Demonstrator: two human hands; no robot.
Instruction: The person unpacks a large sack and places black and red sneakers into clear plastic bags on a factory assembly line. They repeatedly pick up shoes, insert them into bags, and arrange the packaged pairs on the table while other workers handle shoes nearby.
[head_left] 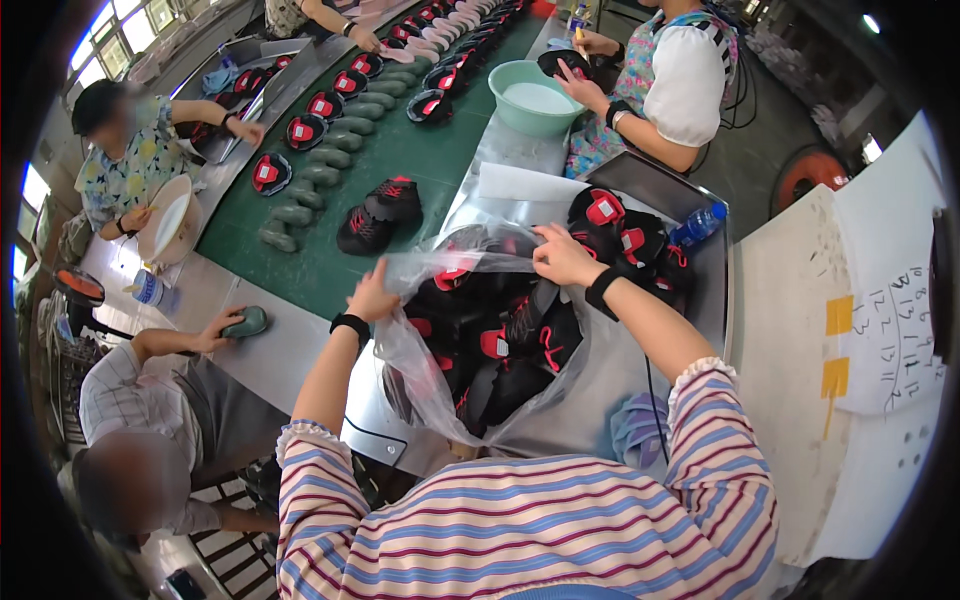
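Our left hand (pixel 372 297): fingers grasping the left rim of one large, clear, thin plastic bag (pixel 405 372); black band at the wrist. Our right hand (pixel 566 258): fingers pinching the far rim of the same bag, toward its right side; black band likewise. The bag stands wide-mouthed between our forearms, on a silver metal counter (pixel 612 360).

In the bag: a jumble of black shoes with red laces and labels (pixel 512 385), count uncertain.

Right of the bag: a metal tray (pixel 712 287) of further black-and-red shoes (pixel 606 212), with one blue plastic bottle (pixel 698 225) leaning beside them. Nearer us: one crumpled blue cloth (pixel 638 432).

Beyond the bag: a long green-topped counter (pixel 390 142), bearing one pair of black lace-up shoes (pixel 380 215), a row of grey-green shoe lasts (pixel 335 158) and rows of black-and-red shoe uppers (pixel 306 132).

Farther right: one round mint-green plastic basin (pixel 540 124), beside a co-worker in a floral apron (pixel 640 85).
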